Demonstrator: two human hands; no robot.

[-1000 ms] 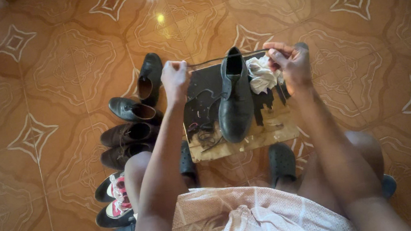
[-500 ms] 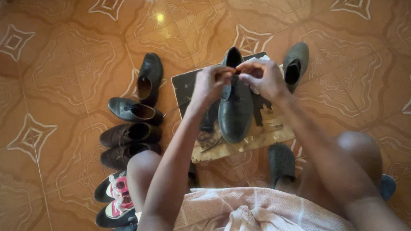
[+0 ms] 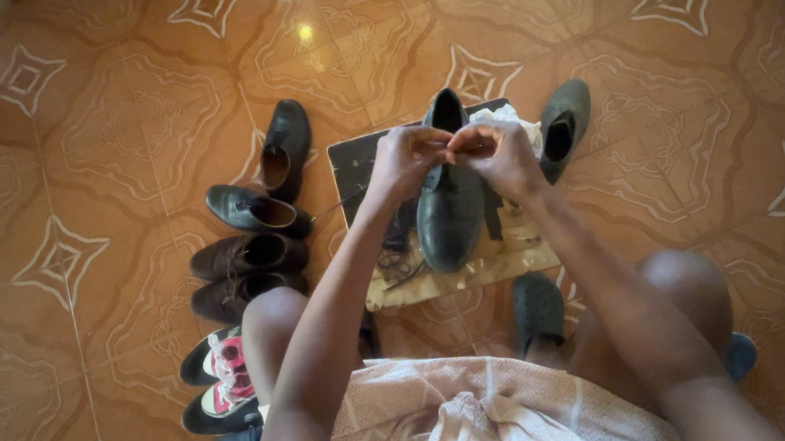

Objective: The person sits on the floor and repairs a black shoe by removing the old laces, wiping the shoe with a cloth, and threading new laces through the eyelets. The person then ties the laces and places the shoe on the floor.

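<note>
A: On the dark board (image 3: pixel 358 161) in the middle of the tiled floor (image 3: pixel 95 115) we see a black leather shoe (image 3: pixel 450 210), toe pointing toward the person.

B: We note both hands meeting above its lacing. The left hand (image 3: pixel 406 160) and right hand (image 3: pixel 499 155) are pinched shut, fingertips almost touching; a lace is probably between them, but we cannot make it out.

A: Outward: a white cloth (image 3: pixel 509 120) lies just behind the right hand, and a single dark shoe (image 3: pixel 564 125) stands beside it, off the board.

B: To the left we count a row of dark shoes (image 3: pixel 255 234), then pink-and-white sneakers (image 3: pixel 221 381) near the knee.
</note>
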